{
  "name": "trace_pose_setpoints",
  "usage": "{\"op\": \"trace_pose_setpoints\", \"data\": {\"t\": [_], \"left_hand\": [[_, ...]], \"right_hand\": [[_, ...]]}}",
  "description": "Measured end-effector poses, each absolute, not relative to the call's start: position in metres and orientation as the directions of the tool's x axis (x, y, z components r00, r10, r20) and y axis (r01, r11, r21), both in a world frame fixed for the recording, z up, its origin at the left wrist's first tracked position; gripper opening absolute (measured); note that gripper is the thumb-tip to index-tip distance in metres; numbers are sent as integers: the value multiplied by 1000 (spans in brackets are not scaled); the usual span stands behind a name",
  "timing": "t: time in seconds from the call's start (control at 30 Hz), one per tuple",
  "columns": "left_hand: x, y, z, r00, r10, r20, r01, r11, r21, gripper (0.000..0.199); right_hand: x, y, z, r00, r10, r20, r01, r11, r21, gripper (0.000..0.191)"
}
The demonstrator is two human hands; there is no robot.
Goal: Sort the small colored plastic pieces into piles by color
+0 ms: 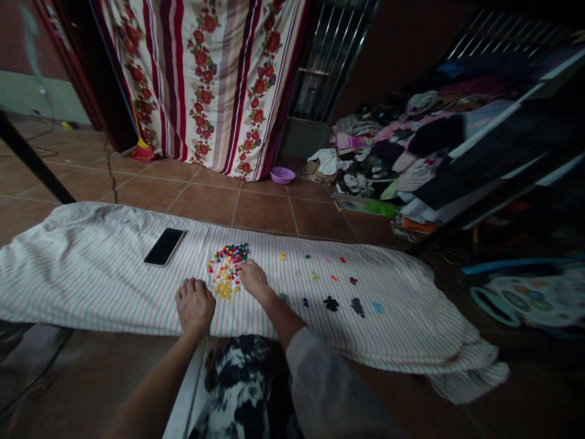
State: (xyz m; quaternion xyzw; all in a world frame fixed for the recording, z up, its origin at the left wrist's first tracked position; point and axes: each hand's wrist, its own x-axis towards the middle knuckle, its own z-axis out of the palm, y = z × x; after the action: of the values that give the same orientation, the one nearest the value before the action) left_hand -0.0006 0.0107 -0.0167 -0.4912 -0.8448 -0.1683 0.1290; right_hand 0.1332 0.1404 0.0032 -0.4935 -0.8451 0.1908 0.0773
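Note:
A mixed pile of small coloured pieces lies on a striped cloth. At the pile's right edge is my right hand, its fingers bent together; whatever they hold, if anything, is too small to name. My left hand rests on the cloth just left of the pile, fingers down and a little apart, with nothing in it. Right of the pile, small groups sit separately by colour, among them yellow pieces, black pieces, dark grey pieces and blue pieces.
A phone lies on the cloth at the left. Beyond the cloth are a tiled floor, a purple basin, a floral curtain and a heap of clothes. A dark bar slants across the right side.

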Motion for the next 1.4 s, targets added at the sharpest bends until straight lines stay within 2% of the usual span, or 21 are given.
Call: {"op": "trace_pose_setpoints", "data": {"t": [0.43, 0.77, 0.97, 1.13, 1.4], "left_hand": [[1, 9, -11, -496, 791, 358, 868, 467, 171, 23], [0, 10, -14, -500, 789, 357, 865, 474, 163, 25], [0, 9, -15, -505, 792, 342, 863, 476, 170, 27], [1, 8, -12, -536, 787, 306, 844, 497, 201, 30], [0, 8, -13, -542, 789, 291, 840, 506, 195, 33]], "right_hand": [[122, 138, 0, -442, 897, 3, 829, 410, -381, 21], [144, 116, 6, -350, 933, 82, 745, 330, -580, 16], [185, 104, -10, -203, 971, 125, 651, 230, -724, 10], [240, 87, -19, -107, 971, 212, 544, 236, -805, 7], [324, 61, -29, 178, 969, 173, 642, 19, -767, 13]]}}
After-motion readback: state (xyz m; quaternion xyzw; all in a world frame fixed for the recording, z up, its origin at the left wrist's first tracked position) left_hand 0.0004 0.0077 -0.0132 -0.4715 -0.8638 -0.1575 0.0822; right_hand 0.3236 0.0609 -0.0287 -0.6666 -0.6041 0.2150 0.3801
